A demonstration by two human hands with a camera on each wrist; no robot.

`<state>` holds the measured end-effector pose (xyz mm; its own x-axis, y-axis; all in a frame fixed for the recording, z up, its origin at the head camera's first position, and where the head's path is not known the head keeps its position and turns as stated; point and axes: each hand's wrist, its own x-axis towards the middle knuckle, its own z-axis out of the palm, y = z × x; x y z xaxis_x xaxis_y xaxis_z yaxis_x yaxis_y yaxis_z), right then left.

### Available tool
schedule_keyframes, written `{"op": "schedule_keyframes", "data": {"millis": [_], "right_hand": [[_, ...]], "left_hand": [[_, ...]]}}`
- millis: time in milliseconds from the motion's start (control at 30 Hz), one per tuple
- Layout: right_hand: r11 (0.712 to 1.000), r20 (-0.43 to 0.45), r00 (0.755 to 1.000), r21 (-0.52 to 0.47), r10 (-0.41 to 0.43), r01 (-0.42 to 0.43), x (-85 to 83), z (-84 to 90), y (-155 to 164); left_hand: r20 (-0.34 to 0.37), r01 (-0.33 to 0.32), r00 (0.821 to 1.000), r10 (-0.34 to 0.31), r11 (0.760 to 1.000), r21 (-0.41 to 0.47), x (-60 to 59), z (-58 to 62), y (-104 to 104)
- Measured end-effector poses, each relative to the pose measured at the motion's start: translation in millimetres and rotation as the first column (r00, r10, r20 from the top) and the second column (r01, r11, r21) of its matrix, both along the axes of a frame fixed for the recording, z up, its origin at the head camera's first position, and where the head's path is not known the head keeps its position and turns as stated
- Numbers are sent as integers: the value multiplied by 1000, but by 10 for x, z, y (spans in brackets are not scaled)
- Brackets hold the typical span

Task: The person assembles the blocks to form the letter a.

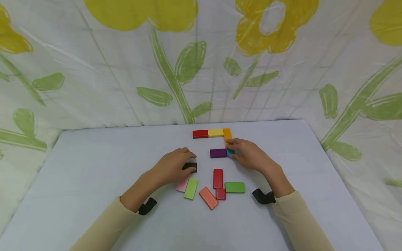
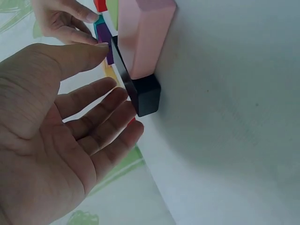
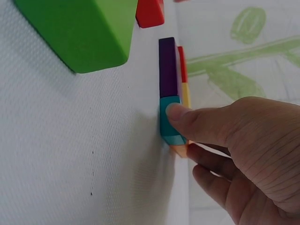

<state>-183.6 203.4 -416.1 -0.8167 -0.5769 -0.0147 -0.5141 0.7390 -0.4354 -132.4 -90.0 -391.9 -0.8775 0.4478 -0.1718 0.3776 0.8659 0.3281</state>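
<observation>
My left hand (image 1: 187,161) hovers over a black block (image 1: 190,166) standing on its edge; in the left wrist view the thumb tip meets the far end of the black block (image 2: 146,96) and the straight fingers (image 2: 117,101) lie along its side. My right hand (image 1: 233,150) pinches a teal block (image 1: 230,152), thumb on its near face in the right wrist view, where the teal block (image 3: 168,119) butts against a purple block (image 3: 168,68). Above them, red (image 1: 200,134), yellow (image 1: 215,132) and orange (image 1: 227,134) blocks form a corner.
Loose blocks lie near the front of the pale table (image 1: 94,167): pink (image 1: 182,184), light green (image 1: 191,188), salmon (image 1: 208,197), two red (image 1: 218,178), green (image 1: 235,187). A flowered plastic sheet (image 1: 188,69) hangs behind the table.
</observation>
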Motion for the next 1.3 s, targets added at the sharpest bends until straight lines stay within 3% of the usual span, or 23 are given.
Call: {"op": "schedule_keyframes", "data": {"millis": [233,500,767,1300], "right_hand": [[1000,0,1000,8,-4,4,-14,-20,8],[1000,6,1000,13,-4,4,-16,-30,14],[1000,20,1000,11,-13,12,-8,-12,6],[1000,26,1000,22,-18,17,-19,-13,-7]], "left_hand": [[17,-17,1000,17,1000,5,38,-28,12],[10,-11,1000,12,1000,-23,25,-68,43],[-15,-14,1000,14,1000,7,11,-78,45],[-39,-71,997,74,995,76,23,-110,-213]]}}
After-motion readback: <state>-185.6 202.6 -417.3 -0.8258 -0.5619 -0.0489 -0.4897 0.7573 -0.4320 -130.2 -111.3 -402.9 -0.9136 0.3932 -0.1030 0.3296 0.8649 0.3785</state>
